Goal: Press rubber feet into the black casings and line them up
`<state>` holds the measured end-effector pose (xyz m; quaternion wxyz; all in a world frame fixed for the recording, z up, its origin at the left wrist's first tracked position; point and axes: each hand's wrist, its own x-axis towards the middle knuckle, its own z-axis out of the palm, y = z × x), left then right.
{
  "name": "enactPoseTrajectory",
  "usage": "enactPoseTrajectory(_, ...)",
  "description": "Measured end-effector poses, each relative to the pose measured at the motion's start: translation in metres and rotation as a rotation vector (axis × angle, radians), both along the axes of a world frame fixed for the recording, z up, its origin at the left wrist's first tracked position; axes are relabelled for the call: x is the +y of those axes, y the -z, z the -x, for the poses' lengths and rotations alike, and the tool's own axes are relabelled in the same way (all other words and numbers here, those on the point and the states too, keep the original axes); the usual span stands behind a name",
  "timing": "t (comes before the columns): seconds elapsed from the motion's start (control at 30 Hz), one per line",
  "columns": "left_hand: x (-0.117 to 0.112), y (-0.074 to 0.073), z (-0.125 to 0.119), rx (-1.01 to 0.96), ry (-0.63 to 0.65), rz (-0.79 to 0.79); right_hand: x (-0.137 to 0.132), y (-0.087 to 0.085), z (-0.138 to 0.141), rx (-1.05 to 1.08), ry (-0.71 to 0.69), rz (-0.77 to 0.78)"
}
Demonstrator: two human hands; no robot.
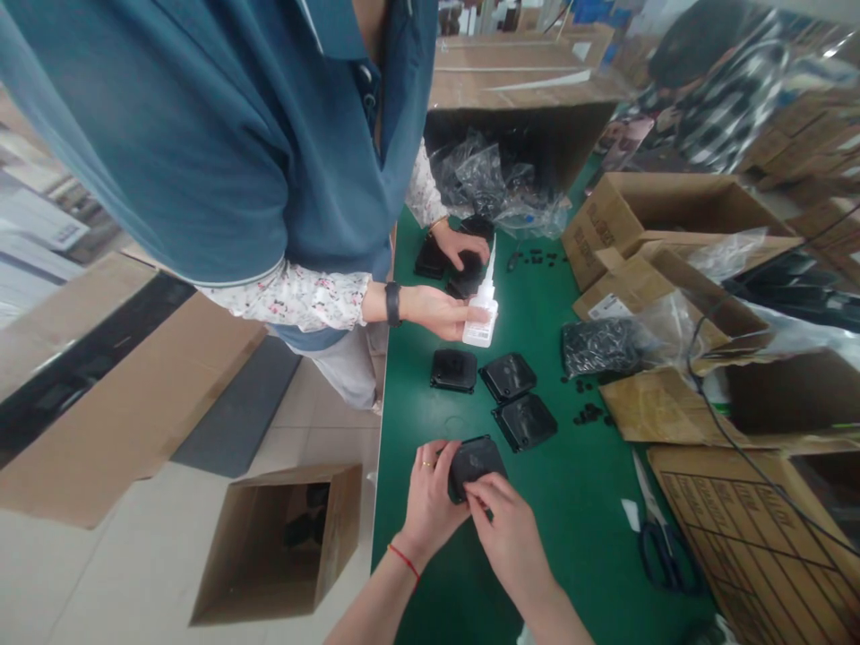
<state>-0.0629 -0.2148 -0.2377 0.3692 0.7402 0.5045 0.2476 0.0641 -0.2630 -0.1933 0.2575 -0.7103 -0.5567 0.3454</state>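
Observation:
My left hand [434,497] grips a black plastic housing [478,461] by its left side, thumb and fingers closed on it above the green table. My right hand [503,520] is at the housing's near right corner, its thumb and index finger pinched against the edge. Whatever small thing may be between those fingertips is hidden. Beyond my hands, three similar black housings [525,421] lie on the table. Across from them, a co-worker's hand [436,309] holds a white squeeze bottle [481,318] with a long nozzle, and the other hand [460,244] touches more black housings.
Scissors [658,528] lie on the green table [578,528] at the right. Small black pads [589,414] are scattered by a bag of black parts [601,347]. Cardboard boxes [745,528] line the right side. An open box [269,555] stands on the floor at left.

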Motion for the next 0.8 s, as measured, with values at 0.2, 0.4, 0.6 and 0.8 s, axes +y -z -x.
enactPoseTrajectory(0.2, 0.0, 0.002, 0.0, 0.002, -0.019, -0.005, 0.006, -0.007, 0.001, -0.094, -0.031, 0.043)
enactPoseTrajectory(0.4, 0.001, 0.004, -0.001, 0.017, -0.013, -0.008, 0.023, -0.017, -0.002, -0.254, -0.183, 0.067)
enactPoseTrajectory(0.6, 0.001, 0.003, 0.0, 0.024, -0.004, -0.011, 0.037, -0.018, 0.011, -0.428, -0.155, 0.133)
enactPoseTrajectory(0.8, 0.001, 0.002, 0.0, -0.002, -0.023, 0.027, 0.021, -0.007, -0.006, -0.063, 0.08, 0.122)
